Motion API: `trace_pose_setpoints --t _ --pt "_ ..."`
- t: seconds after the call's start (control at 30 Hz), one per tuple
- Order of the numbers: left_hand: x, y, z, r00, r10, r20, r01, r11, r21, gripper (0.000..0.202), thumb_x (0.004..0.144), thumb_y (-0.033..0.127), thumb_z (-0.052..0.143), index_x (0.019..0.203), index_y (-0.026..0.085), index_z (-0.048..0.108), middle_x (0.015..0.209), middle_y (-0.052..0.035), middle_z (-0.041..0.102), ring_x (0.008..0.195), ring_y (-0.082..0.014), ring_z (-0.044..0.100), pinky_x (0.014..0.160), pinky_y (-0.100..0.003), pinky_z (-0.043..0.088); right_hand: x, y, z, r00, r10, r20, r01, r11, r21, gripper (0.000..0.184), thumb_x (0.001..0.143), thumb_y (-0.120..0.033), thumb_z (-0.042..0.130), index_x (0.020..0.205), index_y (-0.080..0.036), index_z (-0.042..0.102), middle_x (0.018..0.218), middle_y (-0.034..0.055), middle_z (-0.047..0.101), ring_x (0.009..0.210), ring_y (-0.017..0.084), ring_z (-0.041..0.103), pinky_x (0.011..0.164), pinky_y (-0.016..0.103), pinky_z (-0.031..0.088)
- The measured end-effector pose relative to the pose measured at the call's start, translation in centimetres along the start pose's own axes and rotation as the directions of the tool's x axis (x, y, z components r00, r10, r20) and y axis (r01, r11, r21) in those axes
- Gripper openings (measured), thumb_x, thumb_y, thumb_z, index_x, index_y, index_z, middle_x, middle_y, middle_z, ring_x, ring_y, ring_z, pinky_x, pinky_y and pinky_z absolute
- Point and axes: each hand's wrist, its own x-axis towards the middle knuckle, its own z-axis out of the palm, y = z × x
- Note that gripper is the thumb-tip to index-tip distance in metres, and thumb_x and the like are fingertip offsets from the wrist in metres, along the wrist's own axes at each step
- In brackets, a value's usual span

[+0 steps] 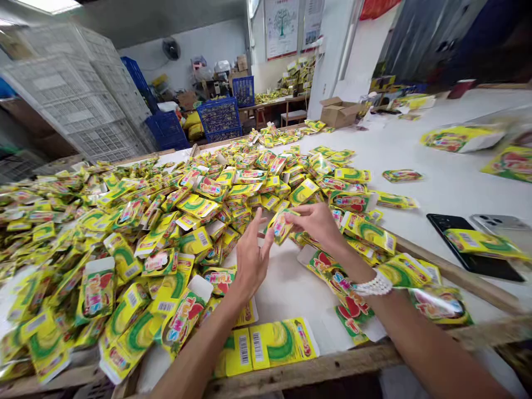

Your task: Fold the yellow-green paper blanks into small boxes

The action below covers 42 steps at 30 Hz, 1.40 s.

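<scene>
The right fingers are covering one end of the small carton [280, 224], so its full print is staying hard to read. The pile of yellow cartons [187, 205] is running out of view at the left, and its lower layers are hiding under the upper ones. The right forearm is partly covering flat cartons near the near edge of the white tabletop [282, 282], and both forearms are being cut off at the bottom. Toward the surface's right side, one carton [484, 244] is lying across a dark phone [444, 221], hiding part of it, and cartons beyond are looking blurred. The right hand [318, 224], wearing a white bead bracelet [372, 284] at the wrist, is reaching inward and pinching the small carton between thumb and fingers. This carton is tilting above the surface, beyond the middle of its near edge. The left hand [252, 252] is pointing away from that edge, its thumb and fingers standing apart; whether it is touching the carton, one cannot tell.
</scene>
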Motion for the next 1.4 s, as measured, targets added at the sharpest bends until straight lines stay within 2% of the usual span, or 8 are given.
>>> trace_pose_setpoints --t 0.23,0.5,0.6,0.73,0.83,0.93,1.3,1.4 --pt "0.3 0.0 -0.2 0.982 -0.149 -0.118 0.143 0.988 -0.063 0.047 0.108 0.051 0.042 0.139 0.021 0.061 0.128 -0.0097 0.076 0.086 -0.0194 0.072 0.067 -0.030 0.056 0.4 -3.1 -7.0 0.945 -0.326 0.037 0.262 0.817 0.514 0.035 0.088 -0.067 0.071 0.107 -0.040 0.082 0.107 -0.0032 0.085 0.089 0.018 0.079 0.082 0.034 0.063" --pt "0.5 -0.1 -0.1 0.978 -0.210 0.003 0.210 0.976 -0.060 0.032 0.105 0.039 0.044 0.120 0.021 0.066 0.113 -0.0083 0.078 0.078 -0.0174 0.073 0.065 -0.028 0.055 0.4 -2.1 -4.7 0.930 -0.264 0.256 0.166 0.922 0.351 0.044 0.081 -0.062 0.078 0.105 -0.025 0.086 0.093 0.0087 0.085 0.077 0.024 0.078 0.080 0.041 0.064" --pt "0.5 -0.1 -0.1 0.973 -0.227 0.033 0.229 0.972 -0.055 0.029 0.103 0.035 0.045 0.114 0.021 0.067 0.109 -0.0074 0.077 0.078 -0.0174 0.072 0.063 -0.027 0.054 1.1 -1.1 -3.3 0.946 -0.247 0.212 0.285 0.943 -0.174 0.032 0.080 -0.045 0.083 0.099 -0.019 0.087 0.089 0.0112 0.084 0.081 0.029 0.080 0.082 0.042 0.063" --pt "0.5 -0.1 -0.2 0.972 -0.234 0.035 0.236 0.970 -0.053 0.026 0.100 0.029 0.045 0.109 0.021 0.068 0.111 -0.0070 0.077 0.078 -0.0167 0.072 0.062 -0.025 0.053 0.1 -0.1 -1.6 0.928 -0.235 0.289 0.366 0.428 -0.826 0.043 0.087 -0.031 0.082 0.128 -0.019 0.080 0.110 0.0142 0.083 0.106 0.035 0.078 0.095 0.043 0.058" --pt "0.4 -0.1 -0.1 0.971 -0.236 0.034 0.238 0.969 -0.065 0.026 0.099 0.027 0.044 0.107 0.022 0.068 0.111 -0.0060 0.076 0.075 -0.0153 0.072 0.061 -0.025 0.052 -1.7 0.1 -0.3 0.900 -0.111 0.421 0.434 0.153 -0.888 0.062 0.087 -0.022 0.083 0.147 -0.015 0.068 0.128 0.0208 0.075 0.122 0.039 0.070 0.105 0.048 0.053" --pt "0.4 -0.1 -0.1 0.972 -0.235 0.028 0.236 0.969 -0.066 0.025 0.098 0.025 0.045 0.104 0.022 0.068 0.109 -0.0051 0.076 0.075 -0.0148 0.072 0.060 -0.024 0.052 -2.8 0.1 0.2 0.903 -0.090 0.421 0.426 0.047 -0.903 0.064 0.090 -0.011 0.073 0.153 -0.017 0.061 0.132 0.0223 0.069 0.128 0.042 0.063 0.107 0.056 0.050" --pt "0.5 -0.8 0.1 0.963 -0.265 0.059 0.269 0.959 -0.088 0.024 0.093 0.024 0.049 0.108 0.021 0.067 0.112 -0.0057 0.076 0.070 -0.0153 0.073 0.058 -0.026 0.052 -1.6 2.2 -0.5 0.753 -0.157 0.639 0.657 0.213 -0.723 0.087 0.082 -0.001 0.065 0.164 -0.024 0.047 0.137 0.0175 0.064 0.119 0.034 0.068 0.098 0.045 0.055" --pt "0.8 -1.0 0.1 0.957 -0.290 0.027 0.291 0.946 -0.141 0.026 0.088 0.021 0.056 0.112 0.020 0.066 0.110 -0.0061 0.078 0.077 -0.0169 0.075 0.073 -0.030 0.056 -1.3 1.6 0.0 0.734 -0.268 0.624 0.674 0.404 -0.619 0.083 0.079 -0.006 0.072 0.158 -0.022 0.054 0.139 0.0165 0.065 0.125 0.035 0.067 0.108 0.050 0.052"
